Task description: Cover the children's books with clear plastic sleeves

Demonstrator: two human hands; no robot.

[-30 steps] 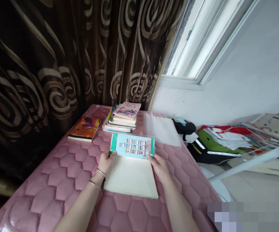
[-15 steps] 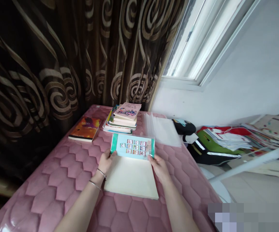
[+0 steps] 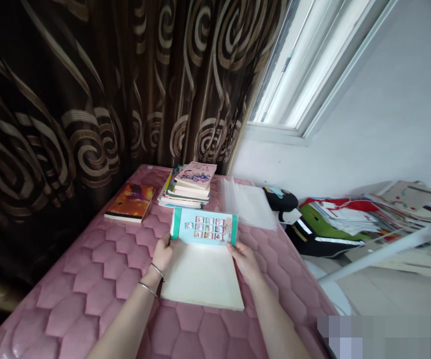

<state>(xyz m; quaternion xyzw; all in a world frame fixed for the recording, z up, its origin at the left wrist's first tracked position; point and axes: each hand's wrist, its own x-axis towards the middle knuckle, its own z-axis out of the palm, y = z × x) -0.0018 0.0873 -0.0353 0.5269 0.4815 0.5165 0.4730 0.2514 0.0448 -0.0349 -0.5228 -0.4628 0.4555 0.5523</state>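
Observation:
A book [image 3: 202, 274] lies in front of me on the pink quilted mattress [image 3: 103, 279], a blank cream page facing up. At its far edge, a light-blue cover flap [image 3: 208, 239] with green ends and several small printed pictures is folded out. A shiny clear layer seems to lie over it. My left hand [image 3: 163, 253], with two bangles on the wrist, pinches the flap's left corner; some of its fingers are hidden underneath. Over at the right corner, my right hand [image 3: 243, 258] grips the flap between thumb and fingers.
A stack of books [image 3: 191, 187] with a pink one on top stands beyond. An orange book [image 3: 130, 201] lies to the left. Clear plastic sheets [image 3: 250, 204] lie back right. Past the mattress edge are a black-and-green bag [image 3: 320, 224], papers and a white pole [image 3: 375, 254].
The view has shifted slightly. Both hands keep their hold on the flap's corners, and the book stays in place on the mattress.

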